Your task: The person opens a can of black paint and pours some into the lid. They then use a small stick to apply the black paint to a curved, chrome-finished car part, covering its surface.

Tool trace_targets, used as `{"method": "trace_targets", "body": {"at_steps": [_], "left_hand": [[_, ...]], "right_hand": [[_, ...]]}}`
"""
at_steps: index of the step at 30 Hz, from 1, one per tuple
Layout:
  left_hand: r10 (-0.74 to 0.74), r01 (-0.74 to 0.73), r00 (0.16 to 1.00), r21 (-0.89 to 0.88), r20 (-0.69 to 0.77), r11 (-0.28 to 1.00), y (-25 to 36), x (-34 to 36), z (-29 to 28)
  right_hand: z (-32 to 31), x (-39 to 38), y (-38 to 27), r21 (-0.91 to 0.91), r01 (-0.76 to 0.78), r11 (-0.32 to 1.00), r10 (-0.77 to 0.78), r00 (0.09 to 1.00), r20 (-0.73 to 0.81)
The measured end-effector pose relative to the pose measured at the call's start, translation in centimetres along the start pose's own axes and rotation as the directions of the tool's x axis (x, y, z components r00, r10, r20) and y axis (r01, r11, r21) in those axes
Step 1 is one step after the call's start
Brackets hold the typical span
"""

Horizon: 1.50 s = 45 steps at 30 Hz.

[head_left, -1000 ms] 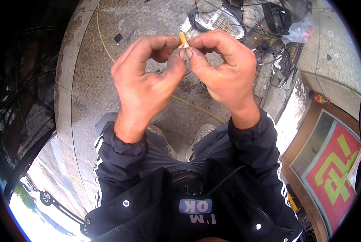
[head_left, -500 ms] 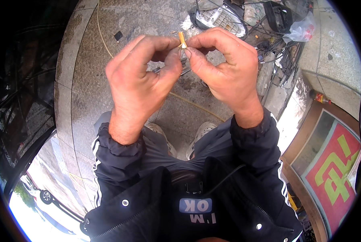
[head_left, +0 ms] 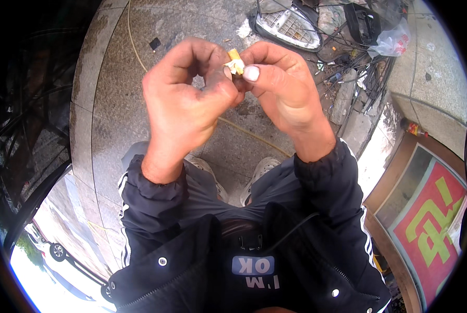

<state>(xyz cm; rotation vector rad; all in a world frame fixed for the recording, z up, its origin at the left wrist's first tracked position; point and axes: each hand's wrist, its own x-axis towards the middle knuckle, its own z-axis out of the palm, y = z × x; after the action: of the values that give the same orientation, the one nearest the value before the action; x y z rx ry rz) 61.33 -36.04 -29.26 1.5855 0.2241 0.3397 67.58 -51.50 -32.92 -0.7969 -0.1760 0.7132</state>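
The left hand (head_left: 184,99) and right hand (head_left: 285,96) were close together, thumbs and fingers pinching a small yellow-and-white piece (head_left: 235,64) between them, its yellow far end poking out beyond the thumbs. Past the grip and to its right lay a pale latticed plastic part (head_left: 291,28), with a thin plastic bag (head_left: 391,40) farther right; nearer the body than the grip, a yellowish hose (head_left: 254,136) crossed the paving (head_left: 238,117).

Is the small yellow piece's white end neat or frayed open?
Frayed open: the yellow piece shows ragged white material spreading between the fingers.
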Motion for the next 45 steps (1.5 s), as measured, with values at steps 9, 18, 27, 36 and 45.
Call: {"method": "trace_targets", "body": {"at_steps": [9, 18, 27, 36, 45], "left_hand": [[0.075, -0.089, 0.99, 0.123, 0.119, 0.988, -1.2, 0.4, -0.5], [-0.236, 0.313, 0.949, -0.564, 0.208, 0.764, -1.9, 1.5, -2.3], [0.225, -0.188, 0.973, 0.398, -0.047, 0.898, -4.3, 2.4, -1.7], [0.1, -0.119, 0.978, 0.095, 0.184, 0.988, -3.8, 1.4, -0.4], [-0.05, 0.047, 0.985, 0.02, 0.168, 0.999, -3.1, 1.3, -0.4]], "right_hand": [[0.2, 0.5, -0.5, -0.267, 0.137, 0.954, -0.128, 0.99, 0.051], [-1.9, 0.7, -0.5, 0.132, -0.074, 0.988, 0.034, 0.957, 0.287], [-2.3, 1.3, 0.2, -0.129, 0.038, 0.991, -0.042, 0.999, -0.024], [-1.8, 0.8, 0.2, -0.416, 0.227, 0.881, -0.23, 0.972, 0.042], [-1.7, 0.8, 0.8, -0.418, 0.266, 0.869, -0.253, 0.964, 0.087]]}}
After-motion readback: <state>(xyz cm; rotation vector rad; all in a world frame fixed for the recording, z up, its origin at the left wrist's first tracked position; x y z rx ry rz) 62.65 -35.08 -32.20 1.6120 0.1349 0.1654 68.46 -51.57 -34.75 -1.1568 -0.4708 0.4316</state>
